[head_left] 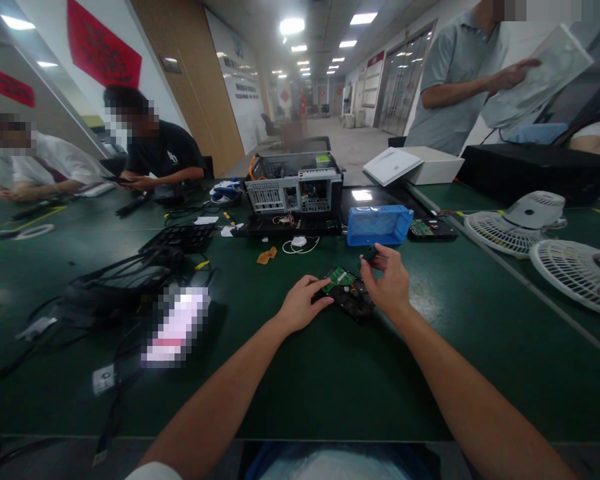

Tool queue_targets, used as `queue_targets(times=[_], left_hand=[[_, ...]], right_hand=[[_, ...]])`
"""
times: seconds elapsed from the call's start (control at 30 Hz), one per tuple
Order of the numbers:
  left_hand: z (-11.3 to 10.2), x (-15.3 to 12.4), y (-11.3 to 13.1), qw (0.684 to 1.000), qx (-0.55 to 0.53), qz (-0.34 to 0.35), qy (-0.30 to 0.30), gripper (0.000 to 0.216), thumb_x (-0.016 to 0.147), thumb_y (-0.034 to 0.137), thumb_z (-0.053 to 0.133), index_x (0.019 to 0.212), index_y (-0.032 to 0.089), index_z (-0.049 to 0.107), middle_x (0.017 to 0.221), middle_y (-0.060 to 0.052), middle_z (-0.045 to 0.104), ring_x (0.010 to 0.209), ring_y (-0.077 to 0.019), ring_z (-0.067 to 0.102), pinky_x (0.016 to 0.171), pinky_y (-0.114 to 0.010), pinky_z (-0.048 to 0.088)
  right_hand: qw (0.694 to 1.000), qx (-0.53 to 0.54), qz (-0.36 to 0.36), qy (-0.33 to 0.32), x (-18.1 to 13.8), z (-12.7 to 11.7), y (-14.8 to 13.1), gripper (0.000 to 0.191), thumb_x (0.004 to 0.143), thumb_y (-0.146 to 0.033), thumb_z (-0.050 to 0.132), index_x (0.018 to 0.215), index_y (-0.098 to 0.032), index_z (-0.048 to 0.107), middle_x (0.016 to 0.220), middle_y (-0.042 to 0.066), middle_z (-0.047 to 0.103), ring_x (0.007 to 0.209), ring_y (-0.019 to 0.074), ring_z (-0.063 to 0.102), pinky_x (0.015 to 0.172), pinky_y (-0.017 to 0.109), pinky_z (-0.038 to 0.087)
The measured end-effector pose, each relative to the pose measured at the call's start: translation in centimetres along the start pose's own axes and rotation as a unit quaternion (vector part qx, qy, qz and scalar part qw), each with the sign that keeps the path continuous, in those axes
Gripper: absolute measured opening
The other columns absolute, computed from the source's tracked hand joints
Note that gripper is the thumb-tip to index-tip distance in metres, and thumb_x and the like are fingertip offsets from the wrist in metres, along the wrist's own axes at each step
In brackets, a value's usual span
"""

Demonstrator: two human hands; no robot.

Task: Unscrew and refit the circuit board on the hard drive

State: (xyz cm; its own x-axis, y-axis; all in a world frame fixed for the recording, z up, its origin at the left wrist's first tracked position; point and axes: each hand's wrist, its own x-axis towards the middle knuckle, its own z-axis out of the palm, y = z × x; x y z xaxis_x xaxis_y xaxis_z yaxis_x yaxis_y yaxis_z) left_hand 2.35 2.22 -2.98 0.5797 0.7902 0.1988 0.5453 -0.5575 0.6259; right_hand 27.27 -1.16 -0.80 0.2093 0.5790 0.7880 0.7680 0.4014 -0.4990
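Note:
A hard disk drive (349, 293) lies on the green tabletop in front of me, its green circuit board facing up. My left hand (305, 303) has its thumb and fingers around the drive's left edge. Just above the drive's right side, my right hand (387, 280) pinches a short dark tool (369, 253) between thumb and fingers. The tool looks like a small screwdriver handle, but its tip cannot be made out. Behind my right hand stands a blue plastic bin (377, 225).
An opened computer case (294, 187) stands at the back. Another circuit-board device (433, 229) lies right of the bin, near white fan parts (513, 223). Black cables (115, 287) and a lit phone (177, 327) lie left. Two people sit left; one stands right, holding a pale sheet.

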Motion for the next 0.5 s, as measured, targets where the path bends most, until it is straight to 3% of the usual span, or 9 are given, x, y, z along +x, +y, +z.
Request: queue_targets(times=[0.5], left_hand=[[0.24, 0.03, -0.28, 1.000, -0.005, -0.003, 0.001, 0.052, 0.095, 0.047, 0.068, 0.145, 0.034, 0.059, 0.131, -0.004, 0.057, 0.094, -0.0175, 0.063, 0.089, -0.035, 0.055]], right_hand=[[0.998, 0.051, -0.005, -0.021, -0.38, 0.73, 0.30, 0.048, 0.103, -0.037, 0.061, 0.145, -0.023, 0.044, 0.127, 0.014, 0.065, 0.103, 0.0262, 0.074, 0.085, 0.045, 0.067]])
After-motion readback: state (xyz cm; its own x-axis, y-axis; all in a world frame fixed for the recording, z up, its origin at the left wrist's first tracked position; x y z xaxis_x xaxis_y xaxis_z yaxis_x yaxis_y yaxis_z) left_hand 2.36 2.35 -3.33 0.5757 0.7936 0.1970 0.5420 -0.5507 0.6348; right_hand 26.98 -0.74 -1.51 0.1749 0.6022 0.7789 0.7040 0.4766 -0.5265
